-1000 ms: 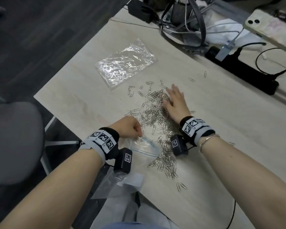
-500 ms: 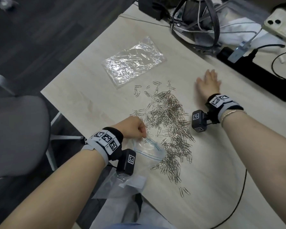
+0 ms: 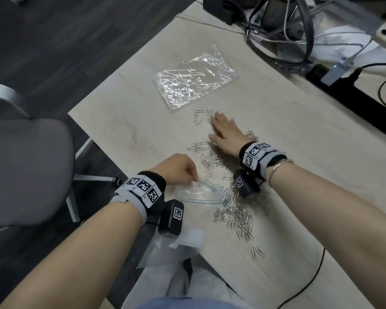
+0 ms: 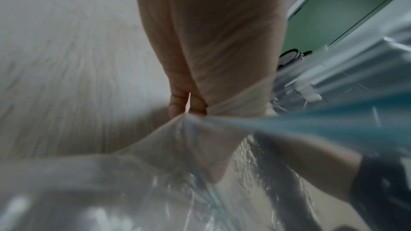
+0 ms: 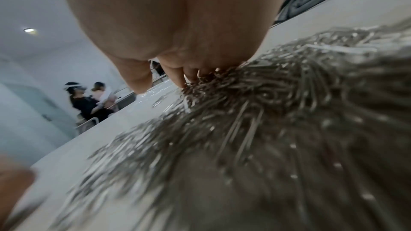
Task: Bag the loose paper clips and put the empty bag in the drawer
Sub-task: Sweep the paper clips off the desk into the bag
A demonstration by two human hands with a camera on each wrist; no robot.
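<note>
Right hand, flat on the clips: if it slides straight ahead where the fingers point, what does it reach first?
Probably the few stray silver paper clips just past the right hand, then the crinkled clear plastic bag.

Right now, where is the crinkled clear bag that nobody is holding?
In the head view the crinkled clear bag lies flat on the table, on its far left part, just beyond the paper clips and the right hand.
</note>
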